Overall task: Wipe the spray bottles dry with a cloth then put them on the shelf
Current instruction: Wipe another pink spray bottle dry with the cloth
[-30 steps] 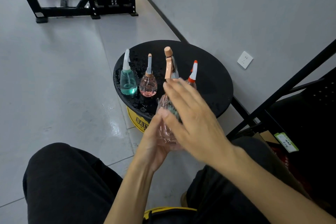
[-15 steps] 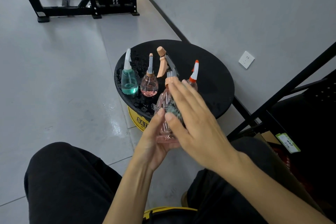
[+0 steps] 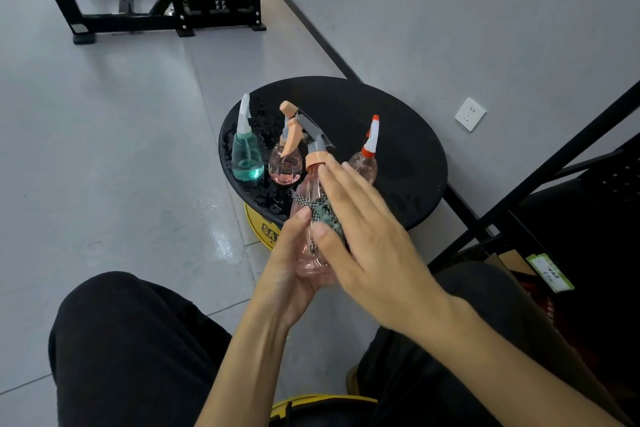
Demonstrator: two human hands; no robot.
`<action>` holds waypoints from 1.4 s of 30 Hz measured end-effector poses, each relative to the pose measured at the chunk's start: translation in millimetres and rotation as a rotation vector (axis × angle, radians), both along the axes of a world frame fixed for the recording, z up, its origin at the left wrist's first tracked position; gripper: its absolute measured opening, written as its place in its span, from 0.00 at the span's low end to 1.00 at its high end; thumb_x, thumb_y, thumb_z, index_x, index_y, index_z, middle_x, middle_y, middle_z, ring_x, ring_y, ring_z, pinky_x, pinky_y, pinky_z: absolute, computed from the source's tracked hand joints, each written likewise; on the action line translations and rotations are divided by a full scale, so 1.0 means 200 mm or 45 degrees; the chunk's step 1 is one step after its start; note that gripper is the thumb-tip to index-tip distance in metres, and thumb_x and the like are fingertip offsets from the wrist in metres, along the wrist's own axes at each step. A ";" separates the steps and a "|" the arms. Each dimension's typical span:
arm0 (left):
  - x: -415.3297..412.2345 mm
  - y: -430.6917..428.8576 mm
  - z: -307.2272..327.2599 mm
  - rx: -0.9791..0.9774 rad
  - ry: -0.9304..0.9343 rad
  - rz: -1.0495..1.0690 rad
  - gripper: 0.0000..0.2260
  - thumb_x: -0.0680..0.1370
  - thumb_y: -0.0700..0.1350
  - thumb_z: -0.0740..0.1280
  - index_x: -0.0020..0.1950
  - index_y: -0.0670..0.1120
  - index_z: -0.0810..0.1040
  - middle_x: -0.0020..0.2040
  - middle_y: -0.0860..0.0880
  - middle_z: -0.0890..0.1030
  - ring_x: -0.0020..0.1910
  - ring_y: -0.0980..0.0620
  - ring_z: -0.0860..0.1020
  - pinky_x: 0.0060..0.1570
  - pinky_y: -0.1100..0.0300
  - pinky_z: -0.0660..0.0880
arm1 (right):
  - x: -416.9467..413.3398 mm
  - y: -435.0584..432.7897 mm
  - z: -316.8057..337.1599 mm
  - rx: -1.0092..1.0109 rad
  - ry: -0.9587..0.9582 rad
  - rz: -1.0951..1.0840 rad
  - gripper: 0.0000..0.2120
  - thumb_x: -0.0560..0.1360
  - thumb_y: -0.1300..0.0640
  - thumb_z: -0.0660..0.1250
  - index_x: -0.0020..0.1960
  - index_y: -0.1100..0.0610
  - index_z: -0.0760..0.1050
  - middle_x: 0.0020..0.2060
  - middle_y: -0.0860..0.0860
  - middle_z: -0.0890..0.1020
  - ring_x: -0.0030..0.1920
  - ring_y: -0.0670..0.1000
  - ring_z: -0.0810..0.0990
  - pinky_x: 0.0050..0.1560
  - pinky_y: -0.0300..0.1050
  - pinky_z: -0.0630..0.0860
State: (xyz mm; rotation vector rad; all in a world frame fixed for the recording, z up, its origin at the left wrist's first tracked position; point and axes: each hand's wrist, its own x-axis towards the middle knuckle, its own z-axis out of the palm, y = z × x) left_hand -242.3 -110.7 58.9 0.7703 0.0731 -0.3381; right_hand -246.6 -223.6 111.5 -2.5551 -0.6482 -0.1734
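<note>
Wiping a pink spray bottle (image 3: 310, 191) dry at the centre of the frame.
The left hand (image 3: 294, 263) curls round the base, gripping it upright so the right hand (image 3: 367, 239), fingers straight and flat, can press the checked cloth (image 3: 323, 213) against its side. A teal bottle (image 3: 246, 156), small pink bottle (image 3: 284, 166) and red-tipped bottle (image 3: 365, 158) wait just behind on the wet round black table (image 3: 398, 135). The shelf (image 3: 554, 163) stands at the right edge, and the reach looks unblocked.

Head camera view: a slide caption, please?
Left hand holds a pink spray bottle while the right hand presses a checked cloth to it.
</note>
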 end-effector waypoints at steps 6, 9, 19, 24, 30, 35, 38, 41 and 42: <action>-0.01 -0.03 0.02 0.090 -0.019 -0.074 0.17 0.72 0.60 0.62 0.46 0.52 0.86 0.41 0.48 0.85 0.35 0.49 0.84 0.32 0.54 0.80 | 0.19 -0.02 0.02 0.144 0.046 -0.103 0.28 0.81 0.45 0.48 0.78 0.55 0.50 0.78 0.47 0.51 0.77 0.41 0.43 0.71 0.29 0.39; 0.00 -0.02 0.02 0.089 -0.022 -0.059 0.15 0.72 0.60 0.64 0.48 0.54 0.85 0.45 0.48 0.85 0.39 0.49 0.84 0.34 0.52 0.80 | 0.16 -0.01 0.02 0.135 0.042 -0.088 0.28 0.82 0.46 0.48 0.78 0.55 0.48 0.78 0.47 0.49 0.76 0.41 0.40 0.74 0.34 0.40; 0.00 -0.02 0.03 0.193 -0.017 -0.081 0.14 0.72 0.57 0.62 0.41 0.54 0.86 0.36 0.49 0.84 0.33 0.51 0.83 0.33 0.54 0.81 | 0.12 -0.03 0.04 0.078 -0.002 -0.040 0.25 0.83 0.54 0.49 0.78 0.57 0.48 0.78 0.49 0.49 0.77 0.43 0.41 0.71 0.29 0.37; 0.00 -0.04 0.05 0.191 -0.089 -0.115 0.10 0.74 0.55 0.65 0.44 0.55 0.86 0.40 0.49 0.85 0.38 0.49 0.84 0.38 0.52 0.81 | 0.19 -0.04 0.08 0.189 0.109 -0.142 0.28 0.83 0.51 0.53 0.78 0.55 0.47 0.78 0.47 0.47 0.76 0.40 0.39 0.67 0.23 0.35; 0.00 -0.02 0.03 0.057 0.021 0.080 0.14 0.73 0.53 0.61 0.47 0.49 0.83 0.35 0.51 0.84 0.30 0.56 0.82 0.26 0.64 0.76 | -0.02 0.00 0.00 0.040 0.023 -0.001 0.27 0.82 0.53 0.51 0.78 0.57 0.48 0.78 0.47 0.47 0.76 0.41 0.39 0.75 0.39 0.39; 0.01 -0.01 0.02 0.129 -0.052 -0.005 0.10 0.74 0.55 0.67 0.42 0.54 0.86 0.35 0.51 0.84 0.32 0.54 0.82 0.32 0.54 0.80 | 0.08 -0.03 0.03 0.125 0.024 -0.012 0.24 0.83 0.56 0.52 0.77 0.58 0.54 0.78 0.48 0.54 0.77 0.42 0.44 0.71 0.27 0.40; 0.00 -0.04 0.02 0.103 -0.069 -0.072 0.13 0.70 0.57 0.66 0.45 0.52 0.86 0.40 0.48 0.85 0.37 0.49 0.84 0.39 0.47 0.82 | 0.19 -0.05 0.07 0.192 0.034 -0.106 0.23 0.83 0.57 0.53 0.77 0.58 0.55 0.78 0.49 0.53 0.76 0.42 0.43 0.68 0.24 0.38; 0.00 -0.05 0.01 0.050 -0.007 -0.037 0.17 0.73 0.56 0.62 0.50 0.49 0.84 0.44 0.45 0.85 0.40 0.47 0.84 0.40 0.46 0.82 | 0.18 -0.04 0.08 0.207 0.005 -0.137 0.24 0.83 0.57 0.54 0.77 0.59 0.55 0.78 0.50 0.52 0.77 0.44 0.43 0.68 0.24 0.38; 0.00 -0.05 0.01 0.048 0.005 -0.018 0.16 0.73 0.56 0.62 0.50 0.49 0.84 0.44 0.46 0.85 0.40 0.48 0.84 0.38 0.47 0.82 | 0.15 -0.04 0.08 0.195 0.007 -0.116 0.24 0.83 0.57 0.54 0.77 0.58 0.55 0.78 0.50 0.53 0.77 0.43 0.44 0.68 0.24 0.38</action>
